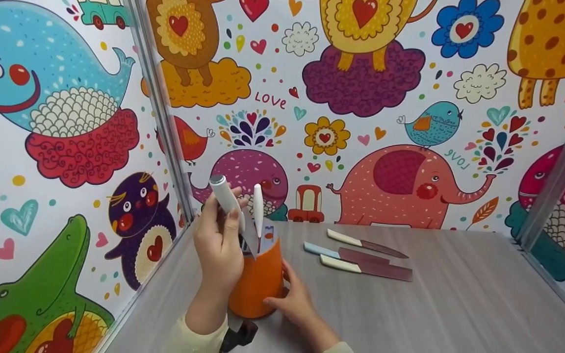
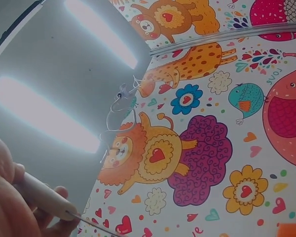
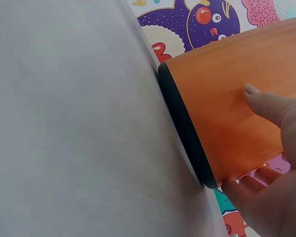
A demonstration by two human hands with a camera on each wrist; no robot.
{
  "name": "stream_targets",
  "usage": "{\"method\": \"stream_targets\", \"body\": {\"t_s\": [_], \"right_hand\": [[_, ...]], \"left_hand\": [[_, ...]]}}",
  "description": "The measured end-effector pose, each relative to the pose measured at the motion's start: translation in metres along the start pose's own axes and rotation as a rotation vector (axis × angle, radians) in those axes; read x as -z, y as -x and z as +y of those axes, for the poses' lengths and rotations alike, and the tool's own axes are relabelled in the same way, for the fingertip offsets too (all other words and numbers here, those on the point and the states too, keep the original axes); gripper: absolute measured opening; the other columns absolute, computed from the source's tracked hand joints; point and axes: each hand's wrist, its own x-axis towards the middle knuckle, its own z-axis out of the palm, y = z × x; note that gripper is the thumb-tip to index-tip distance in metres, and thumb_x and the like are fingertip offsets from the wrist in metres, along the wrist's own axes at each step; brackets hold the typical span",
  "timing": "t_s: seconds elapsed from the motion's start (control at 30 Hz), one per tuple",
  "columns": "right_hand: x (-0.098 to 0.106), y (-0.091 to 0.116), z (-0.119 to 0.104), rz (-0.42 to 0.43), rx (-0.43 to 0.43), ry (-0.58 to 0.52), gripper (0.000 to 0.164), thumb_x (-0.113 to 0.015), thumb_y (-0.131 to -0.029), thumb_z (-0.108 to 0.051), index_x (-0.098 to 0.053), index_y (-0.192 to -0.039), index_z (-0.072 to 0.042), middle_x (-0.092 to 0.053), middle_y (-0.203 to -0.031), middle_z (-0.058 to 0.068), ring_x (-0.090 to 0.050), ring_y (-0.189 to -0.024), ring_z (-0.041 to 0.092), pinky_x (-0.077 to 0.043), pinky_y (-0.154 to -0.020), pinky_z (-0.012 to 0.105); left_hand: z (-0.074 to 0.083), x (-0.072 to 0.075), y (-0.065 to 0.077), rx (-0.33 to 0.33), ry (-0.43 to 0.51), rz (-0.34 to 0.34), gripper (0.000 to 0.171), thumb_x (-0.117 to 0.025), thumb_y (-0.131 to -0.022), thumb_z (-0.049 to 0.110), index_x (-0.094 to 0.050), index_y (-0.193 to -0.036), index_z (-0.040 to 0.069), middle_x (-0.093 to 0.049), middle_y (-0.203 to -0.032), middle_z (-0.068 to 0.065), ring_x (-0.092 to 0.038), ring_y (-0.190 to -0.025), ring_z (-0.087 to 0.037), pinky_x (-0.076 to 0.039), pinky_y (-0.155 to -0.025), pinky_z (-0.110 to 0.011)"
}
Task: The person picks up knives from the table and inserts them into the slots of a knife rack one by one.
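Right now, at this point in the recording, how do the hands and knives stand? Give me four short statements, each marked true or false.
1. The left hand grips a white-handled knife. True.
2. The right hand holds a knife. False: it grips the orange holder.
3. Three knives lie on the table. True.
4. Those three all have blue handles. False: one has a light blue handle, two have cream handles.

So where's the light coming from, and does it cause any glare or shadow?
Left wrist view: two long overhead lamps glare nearly white, and the close left hand looks soft; right wrist view: a darker shadow falls on the grey tabletop beside the orange holder; head view: lamps out of frame, light fairly even, no strong glare on the three knives.
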Motion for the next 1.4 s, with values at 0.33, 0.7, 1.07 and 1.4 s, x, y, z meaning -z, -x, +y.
{"method": "stream_targets", "body": {"t_s": [0.33,0.7,1.07,1.4], "right_hand": [[0.000,0.002,0.000,-0.001,0.028,0.021,0.107,-0.091,-0.067,-0.034,-0.030,-0.154,-0.029,-0.041,-0.157,0.003,-0.041,-0.142,0.031,-0.036,-0.114,0.055],[-0.001,0.001,-0.001,-0.014,-0.001,0.014,0.109,-0.090,-0.065,-0.042,-0.029,-0.154,-0.033,-0.043,-0.155,-0.001,-0.042,-0.141,0.027,-0.036,-0.115,0.053],[-0.001,0.002,0.000,-0.012,0.006,0.005,0.104,-0.090,-0.068,-0.035,-0.029,-0.152,-0.039,-0.042,-0.155,-0.004,-0.041,-0.142,0.025,-0.035,-0.116,0.054],[0.001,0.001,0.003,-0.025,0.057,-0.001,0.103,-0.089,-0.070,-0.033,-0.029,-0.154,-0.034,-0.043,-0.154,-0.003,-0.043,-0.140,0.025,-0.038,-0.114,0.053]], "left_hand": [[-0.008,-0.004,-0.002,0.019,0.027,-0.002,0.037,-0.052,-0.101,0.005,-0.050,-0.138,0.004,-0.065,-0.129,-0.008,-0.066,-0.118,-0.017,-0.044,-0.111,-0.035],[-0.014,-0.008,-0.010,0.047,0.021,-0.035,0.036,-0.051,-0.102,0.008,-0.050,-0.138,0.007,-0.064,-0.131,-0.007,-0.066,-0.117,-0.020,-0.045,-0.109,-0.041],[-0.006,-0.012,-0.026,0.110,0.018,-0.060,0.037,-0.053,-0.102,0.017,-0.051,-0.138,0.010,-0.066,-0.128,-0.004,-0.068,-0.112,-0.020,-0.046,-0.109,-0.045],[-0.009,-0.023,-0.027,0.101,-0.051,-0.006,0.037,-0.056,-0.101,0.015,-0.053,-0.137,0.009,-0.067,-0.125,-0.003,-0.066,-0.111,-0.017,-0.053,-0.101,-0.038]]}}
